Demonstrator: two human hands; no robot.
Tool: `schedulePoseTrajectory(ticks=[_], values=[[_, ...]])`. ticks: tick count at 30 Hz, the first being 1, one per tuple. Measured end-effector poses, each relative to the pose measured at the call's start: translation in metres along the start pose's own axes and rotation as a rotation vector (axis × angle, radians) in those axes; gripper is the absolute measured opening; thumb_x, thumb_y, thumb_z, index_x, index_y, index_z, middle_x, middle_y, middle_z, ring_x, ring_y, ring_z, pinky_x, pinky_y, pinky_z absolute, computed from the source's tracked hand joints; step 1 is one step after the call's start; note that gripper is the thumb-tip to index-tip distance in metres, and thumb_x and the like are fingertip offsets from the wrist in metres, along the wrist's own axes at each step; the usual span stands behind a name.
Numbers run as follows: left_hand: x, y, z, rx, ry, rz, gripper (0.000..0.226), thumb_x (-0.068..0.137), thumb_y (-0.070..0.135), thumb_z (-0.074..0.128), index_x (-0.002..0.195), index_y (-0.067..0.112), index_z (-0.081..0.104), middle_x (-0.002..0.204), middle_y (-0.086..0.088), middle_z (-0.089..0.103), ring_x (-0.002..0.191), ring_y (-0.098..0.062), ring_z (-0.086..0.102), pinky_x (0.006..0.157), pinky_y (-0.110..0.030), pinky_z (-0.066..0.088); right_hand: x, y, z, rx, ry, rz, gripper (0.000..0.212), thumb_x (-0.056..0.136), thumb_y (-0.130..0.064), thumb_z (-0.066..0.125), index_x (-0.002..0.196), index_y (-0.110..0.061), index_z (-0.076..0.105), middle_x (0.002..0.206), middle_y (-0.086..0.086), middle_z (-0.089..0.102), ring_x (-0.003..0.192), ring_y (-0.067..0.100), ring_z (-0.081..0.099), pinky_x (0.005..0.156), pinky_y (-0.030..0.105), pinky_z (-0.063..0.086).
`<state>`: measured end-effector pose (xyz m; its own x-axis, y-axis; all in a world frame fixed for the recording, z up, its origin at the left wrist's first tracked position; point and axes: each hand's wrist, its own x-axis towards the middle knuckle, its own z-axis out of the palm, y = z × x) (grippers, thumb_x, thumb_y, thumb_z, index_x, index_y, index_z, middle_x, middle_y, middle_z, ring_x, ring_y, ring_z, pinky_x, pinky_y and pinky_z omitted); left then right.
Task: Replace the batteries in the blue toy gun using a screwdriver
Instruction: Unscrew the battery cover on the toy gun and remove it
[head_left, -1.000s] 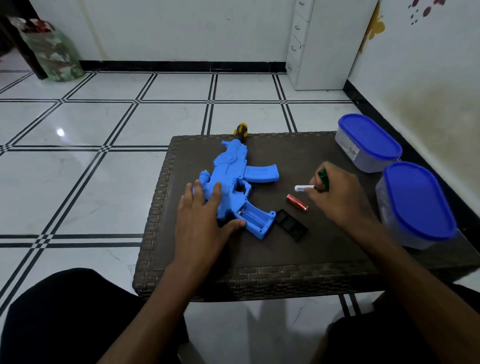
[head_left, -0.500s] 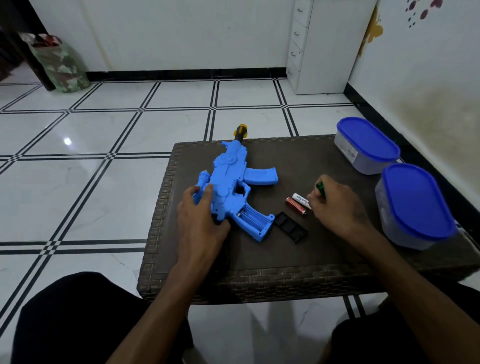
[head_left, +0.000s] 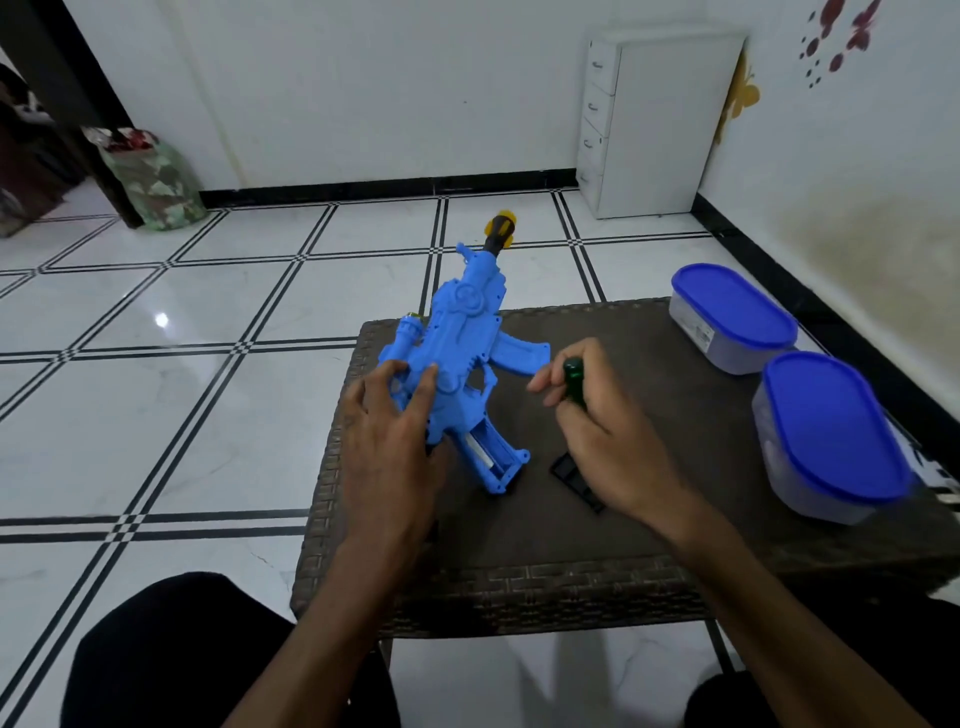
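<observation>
The blue toy gun (head_left: 457, 358) is tilted up off the dark woven table (head_left: 519, 587), its yellow-tipped muzzle pointing away from me. My left hand (head_left: 395, 441) grips its body near the stock. The open battery compartment in the grip (head_left: 493, 457) faces me, and a white battery (head_left: 479, 453) lies inside it. My right hand (head_left: 608, 441) is closed around the green-handled screwdriver (head_left: 574, 382), a little to the right of the gun. The black battery cover (head_left: 571, 475) lies on the table, partly hidden under my right hand. The red battery is not visible.
Two clear tubs with blue lids (head_left: 732, 317) (head_left: 831, 436) stand along the table's right side. A white drawer unit (head_left: 654, 124) stands against the far wall. A bag (head_left: 150, 182) sits on the tiled floor at the left. My knees are below the table's near edge.
My left hand has lifted and tilted the gun up from the table. The white battery has gone from the table into the grip compartment. My right hand now hides where the red battery lay.
</observation>
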<state>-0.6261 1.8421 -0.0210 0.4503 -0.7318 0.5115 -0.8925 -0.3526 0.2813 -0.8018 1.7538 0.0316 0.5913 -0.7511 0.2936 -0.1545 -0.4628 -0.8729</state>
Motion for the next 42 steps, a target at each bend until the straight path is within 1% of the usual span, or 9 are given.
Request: schedulePoseTrajectory(ticks=[4, 9, 11, 16, 21, 25, 29, 34, 42], values=[[-0.006, -0.013, 0.013, -0.125, -0.117, -0.107, 0.073, 0.074, 0.022, 0.077, 0.141, 0.025, 0.049, 0.143, -0.004, 0.036, 0.129, -0.031, 0.038, 0.092, -0.044, 0.049, 0.0, 0.001, 0.005, 0.255, 0.008, 0.015, 0.027, 0.097, 0.004, 0.052, 0.099, -0.023, 0.048, 0.106, 0.002, 0.065, 0.106, 0.013, 0.065, 0.097, 0.034, 0.052], [-0.013, -0.027, 0.026, -0.255, -0.184, -0.213, 0.072, 0.074, 0.028, 0.075, 0.141, 0.027, 0.049, 0.142, 0.0, 0.035, 0.126, -0.025, 0.045, 0.095, -0.045, 0.049, -0.002, 0.012, 0.02, 0.584, 0.218, 0.123, 0.02, 0.088, 0.008, 0.067, 0.095, -0.007, 0.055, 0.093, 0.012, 0.068, 0.097, 0.019, 0.072, 0.092, 0.032, 0.057], [-0.014, -0.029, 0.027, -0.272, -0.198, -0.232, 0.071, 0.075, 0.029, 0.076, 0.141, 0.026, 0.049, 0.142, 0.0, 0.035, 0.126, -0.023, 0.045, 0.097, -0.043, 0.048, -0.003, 0.019, 0.025, 0.666, 0.257, 0.175, 0.021, 0.088, 0.006, 0.068, 0.093, -0.009, 0.053, 0.092, 0.013, 0.067, 0.095, 0.021, 0.073, 0.088, 0.032, 0.059], [-0.016, -0.031, 0.028, -0.268, -0.214, -0.251, 0.07, 0.075, 0.029, 0.075, 0.14, 0.027, 0.05, 0.14, 0.002, 0.039, 0.124, -0.019, 0.047, 0.096, -0.033, 0.047, -0.006, 0.031, 0.035, 0.531, 0.272, 0.178, 0.017, 0.091, -0.003, 0.066, 0.091, -0.012, 0.051, 0.093, 0.012, 0.075, 0.093, 0.019, 0.074, 0.084, 0.031, 0.058], [-0.013, -0.027, 0.023, -0.271, -0.278, -0.299, 0.073, 0.074, 0.052, 0.065, 0.141, 0.031, 0.048, 0.141, 0.004, 0.037, 0.126, -0.021, 0.046, 0.102, -0.043, 0.046, -0.001, 0.028, 0.025, 0.363, 0.232, 0.103, 0.016, 0.099, -0.005, 0.055, 0.093, -0.018, 0.048, 0.071, 0.0, 0.066, 0.072, 0.018, 0.068, 0.074, 0.031, 0.057], [-0.004, -0.013, 0.017, -0.183, -0.368, -0.369, 0.08, 0.078, 0.072, 0.05, 0.145, 0.029, 0.041, 0.151, -0.002, 0.031, 0.139, -0.026, 0.033, 0.113, -0.045, 0.033, 0.007, 0.025, 0.022, 0.377, 0.169, 0.084, 0.014, 0.102, -0.002, 0.047, 0.1, -0.015, 0.043, 0.076, 0.006, 0.064, 0.076, 0.023, 0.068, 0.077, 0.037, 0.06], [0.004, 0.003, 0.016, -0.092, -0.543, -0.404, 0.09, 0.083, 0.06, 0.058, 0.154, 0.024, 0.015, 0.162, -0.006, 0.004, 0.147, -0.037, 0.004, 0.118, -0.046, 0.015, 0.011, 0.025, 0.027, 0.466, 0.191, 0.095, 0.02, 0.099, -0.001, 0.053, 0.101, -0.018, 0.044, 0.089, 0.011, 0.068, 0.094, 0.026, 0.071, 0.092, 0.037, 0.057], [0.015, 0.011, 0.02, -0.211, -0.623, -0.512, 0.101, 0.082, 0.046, 0.069, 0.155, 0.023, 0.003, 0.162, -0.002, -0.013, 0.145, -0.042, -0.018, 0.119, -0.053, 0.008, 0.013, 0.031, 0.034, 0.576, 0.261, 0.171, 0.02, 0.093, -0.002, 0.064, 0.095, -0.016, 0.05, 0.104, 0.029, 0.064, 0.098, 0.024, 0.071, 0.091, 0.039, 0.058], [0.022, 0.005, 0.02, -0.241, -0.729, -0.532, 0.116, 0.077, 0.05, 0.075, 0.155, 0.028, -0.008, 0.161, -0.001, -0.023, 0.142, -0.04, -0.029, 0.119, -0.055, -0.001, 0.019, 0.044, 0.045, 0.545, 0.294, 0.222, 0.019, 0.091, -0.005, 0.068, 0.095, -0.013, 0.051, 0.086, 0.005, 0.071, 0.096, 0.019, 0.073, 0.09, 0.045, 0.059]])
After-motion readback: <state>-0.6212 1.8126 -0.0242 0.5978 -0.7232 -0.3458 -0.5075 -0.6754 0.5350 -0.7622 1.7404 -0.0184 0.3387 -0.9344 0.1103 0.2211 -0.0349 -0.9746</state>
